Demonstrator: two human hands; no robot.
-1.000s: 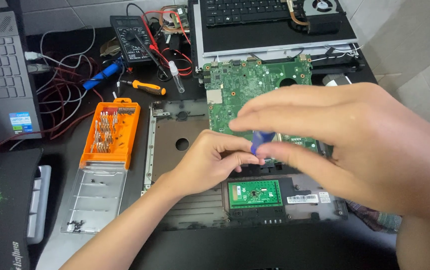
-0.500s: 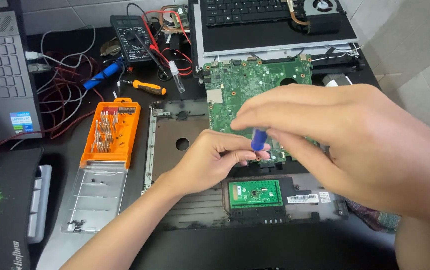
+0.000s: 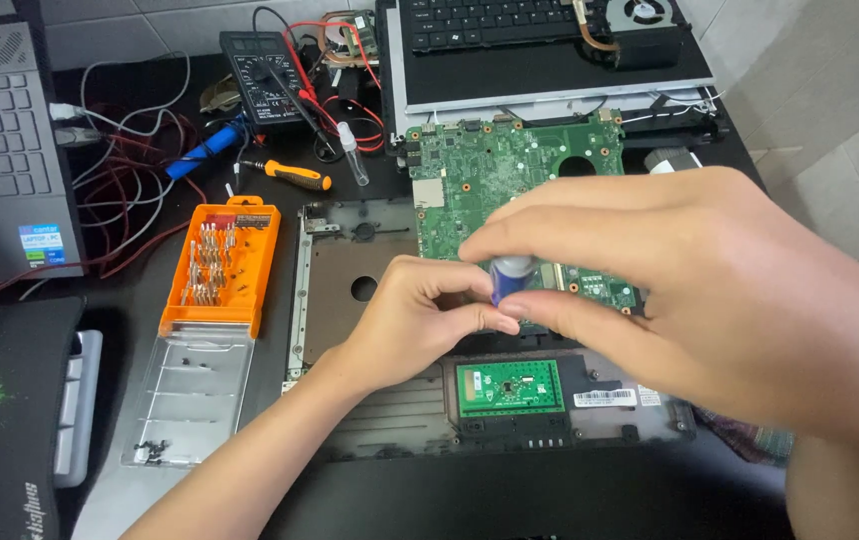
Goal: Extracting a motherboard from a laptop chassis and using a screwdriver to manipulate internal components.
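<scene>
A green laptop motherboard (image 3: 510,175) lies in an opened laptop base (image 3: 350,270) at the centre. My right hand (image 3: 690,290) pinches the blue and silver top of a small screwdriver (image 3: 510,275) between thumb and fingers, over the board's lower edge. My left hand (image 3: 420,320) is curled below it, fingertips around the screwdriver's lower part, which is hidden. A small green touchpad board (image 3: 510,387) shows just below both hands.
An orange bit set (image 3: 222,265) with its clear lid (image 3: 190,400) open lies left of the base. Behind are a multimeter (image 3: 262,75) with red leads, an orange-handled screwdriver (image 3: 295,176), a small clear bottle (image 3: 353,155) and a keyboard panel (image 3: 540,50). A grey laptop (image 3: 5,150) stands at the left.
My right hand's fingers have shifted around the screwdriver's top, turning it. The left hand has stayed in place under it.
</scene>
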